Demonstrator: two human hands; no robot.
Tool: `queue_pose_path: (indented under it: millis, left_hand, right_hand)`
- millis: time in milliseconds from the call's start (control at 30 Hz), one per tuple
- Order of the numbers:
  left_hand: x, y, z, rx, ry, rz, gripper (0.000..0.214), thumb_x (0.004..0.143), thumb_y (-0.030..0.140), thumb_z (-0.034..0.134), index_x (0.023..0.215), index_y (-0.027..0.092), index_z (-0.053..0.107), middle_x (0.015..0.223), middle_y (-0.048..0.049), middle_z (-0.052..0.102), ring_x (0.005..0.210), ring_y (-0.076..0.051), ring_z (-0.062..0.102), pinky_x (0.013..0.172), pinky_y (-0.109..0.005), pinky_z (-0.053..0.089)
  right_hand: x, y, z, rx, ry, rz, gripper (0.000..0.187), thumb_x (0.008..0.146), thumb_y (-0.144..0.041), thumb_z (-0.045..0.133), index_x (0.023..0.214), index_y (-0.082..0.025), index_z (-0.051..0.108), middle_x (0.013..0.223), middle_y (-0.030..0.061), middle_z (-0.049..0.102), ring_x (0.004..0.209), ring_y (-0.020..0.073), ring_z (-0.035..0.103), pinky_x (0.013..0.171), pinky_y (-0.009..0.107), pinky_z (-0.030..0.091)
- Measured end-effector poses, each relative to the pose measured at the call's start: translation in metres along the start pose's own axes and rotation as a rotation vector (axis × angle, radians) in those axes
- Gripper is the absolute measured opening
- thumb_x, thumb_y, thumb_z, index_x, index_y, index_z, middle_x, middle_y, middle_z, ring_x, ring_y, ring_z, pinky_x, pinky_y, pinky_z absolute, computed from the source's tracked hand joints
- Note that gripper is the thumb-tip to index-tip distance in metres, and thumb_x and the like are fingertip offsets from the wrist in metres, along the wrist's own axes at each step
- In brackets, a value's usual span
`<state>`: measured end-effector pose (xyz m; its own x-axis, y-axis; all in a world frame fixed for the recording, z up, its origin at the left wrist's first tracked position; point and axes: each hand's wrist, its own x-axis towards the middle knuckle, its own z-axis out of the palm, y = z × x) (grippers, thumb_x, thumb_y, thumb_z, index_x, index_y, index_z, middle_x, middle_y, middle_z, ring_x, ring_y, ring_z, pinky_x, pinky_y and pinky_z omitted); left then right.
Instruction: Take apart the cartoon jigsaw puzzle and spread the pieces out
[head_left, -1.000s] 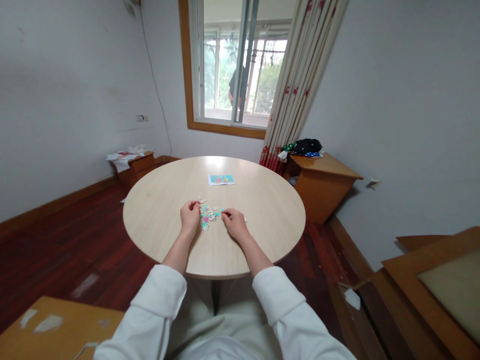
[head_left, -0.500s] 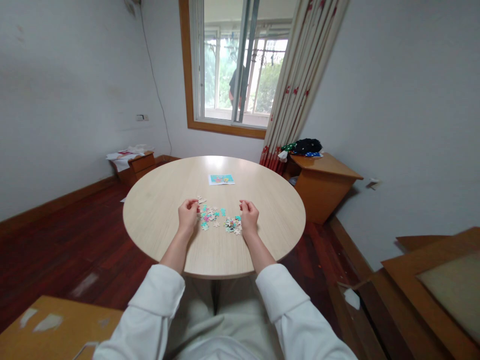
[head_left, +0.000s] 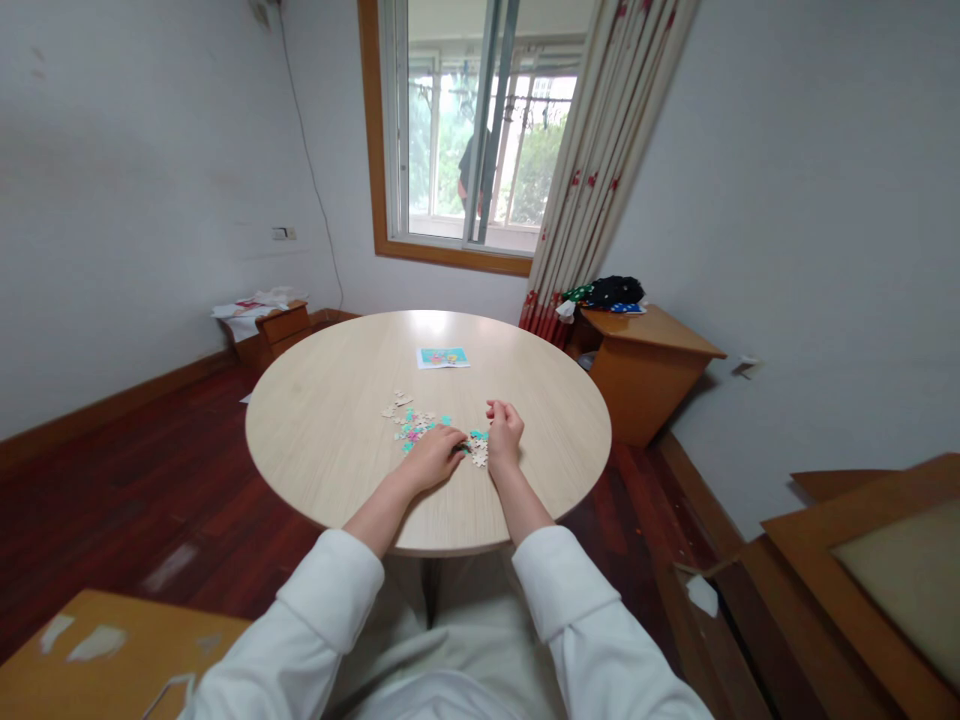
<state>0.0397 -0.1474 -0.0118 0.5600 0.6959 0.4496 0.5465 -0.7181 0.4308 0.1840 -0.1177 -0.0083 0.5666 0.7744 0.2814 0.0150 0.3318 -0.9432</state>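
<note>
Small jigsaw puzzle pieces [head_left: 411, 428], some turquoise or pink and some pale, lie spread on the round wooden table [head_left: 322, 420]. My left hand [head_left: 436, 455] reaches over them from the near side, its bent fingers touching a second, tighter heap of puzzle pieces [head_left: 478, 452]. Its thumb is mostly hidden, and I see nothing held in it. At the right edge of that heap, my right hand [head_left: 507, 436] is raised with its fingers curled into a pinch. Whatever may be in that pinch is too small to make out.
A small colourful picture sheet [head_left: 443, 358] lies farther back on the table. Behind it stands a window with a curtain [head_left: 581, 180]. To the right, a wooden cabinet [head_left: 645, 345] carries dark cloth; a low cabinet [head_left: 283, 328] with papers is at left.
My left hand has moved right and nearer, from beside the spread pieces to the tighter heap. My right hand has shifted slightly right and stays curled.
</note>
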Motion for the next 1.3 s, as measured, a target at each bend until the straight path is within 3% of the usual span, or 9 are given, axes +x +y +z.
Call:
queue_pose_path:
  millis: [200, 467, 600, 833, 1033, 1200, 1300]
  left_hand:
    - [0.0, -0.018, 0.0, 0.113, 0.089, -0.085, 0.019, 0.082, 0.01, 0.048, 0.089, 0.016, 0.065, 0.09, -0.0106, 0.064, 0.089, -0.023, 0.058, 0.08, -0.035, 0.045]
    - [0.0, -0.026, -0.008, 0.009, 0.239, -0.187, 0.018, 0.078, 0.007, 0.05, 0.085, 0.016, 0.064, 0.087, -0.0096, 0.068, 0.084, -0.022, 0.061, 0.078, -0.034, 0.045]
    - [0.001, -0.027, -0.016, -0.123, 0.366, -0.32, 0.018, 0.078, 0.012, 0.05, 0.085, 0.016, 0.066, 0.084, -0.0073, 0.07, 0.079, -0.02, 0.063, 0.076, -0.032, 0.047]
    - [0.004, -0.036, -0.02, -0.429, 0.608, -0.548, 0.011, 0.067, 0.019, 0.061, 0.076, 0.016, 0.068, 0.075, -0.0044, 0.07, 0.072, -0.018, 0.062, 0.071, -0.031, 0.051]
    - [0.004, -0.043, -0.017, -0.826, 0.666, -0.693, 0.019, 0.06, 0.027, 0.073, 0.072, 0.013, 0.066, 0.07, -0.0029, 0.066, 0.064, -0.016, 0.061, 0.056, -0.027, 0.052]
    - [0.007, -0.045, -0.015, -0.955, 0.668, -0.757, 0.011, 0.073, 0.016, 0.061, 0.082, 0.011, 0.064, 0.077, -0.0076, 0.067, 0.066, -0.015, 0.065, 0.062, -0.03, 0.055]
    - [0.008, -0.043, -0.016, -1.059, 0.673, -0.791, 0.017, 0.076, 0.005, 0.051, 0.088, 0.01, 0.062, 0.079, -0.0085, 0.066, 0.071, -0.013, 0.067, 0.073, -0.03, 0.056]
  right_hand:
    - [-0.007, -0.007, 0.0, -0.058, -0.065, -0.001, 0.022, 0.069, -0.034, 0.045, 0.067, -0.017, 0.06, 0.056, -0.0024, 0.049, 0.06, 0.0141, 0.049, 0.059, 0.026, 0.04]
    - [-0.015, -0.011, 0.0, -0.119, -0.165, -0.003, 0.025, 0.07, -0.034, 0.045, 0.068, -0.017, 0.063, 0.053, -0.0033, 0.051, 0.056, 0.0135, 0.048, 0.052, 0.024, 0.038]
    - [-0.019, -0.01, 0.0, -0.18, -0.242, -0.067, 0.027, 0.072, -0.035, 0.045, 0.07, -0.016, 0.064, 0.055, -0.0037, 0.052, 0.056, 0.0132, 0.048, 0.055, 0.025, 0.039]
    - [-0.024, -0.006, 0.003, -0.328, -0.492, -0.204, 0.024, 0.076, -0.031, 0.047, 0.074, -0.016, 0.067, 0.074, 0.0037, 0.068, 0.069, 0.0156, 0.058, 0.069, 0.029, 0.044]
    - [-0.026, -0.005, 0.004, -0.399, -0.566, -0.249, 0.022, 0.077, -0.029, 0.054, 0.083, -0.016, 0.07, 0.083, 0.0058, 0.07, 0.07, 0.0151, 0.059, 0.071, 0.029, 0.047]
    - [-0.024, -0.004, 0.003, -0.394, -0.539, -0.236, 0.022, 0.079, -0.029, 0.051, 0.081, -0.016, 0.069, 0.082, 0.0064, 0.07, 0.074, 0.0163, 0.06, 0.071, 0.029, 0.047]
    - [-0.022, -0.004, 0.003, -0.377, -0.524, -0.224, 0.024, 0.079, -0.029, 0.048, 0.08, -0.016, 0.068, 0.081, 0.0058, 0.07, 0.074, 0.0167, 0.061, 0.07, 0.028, 0.046]
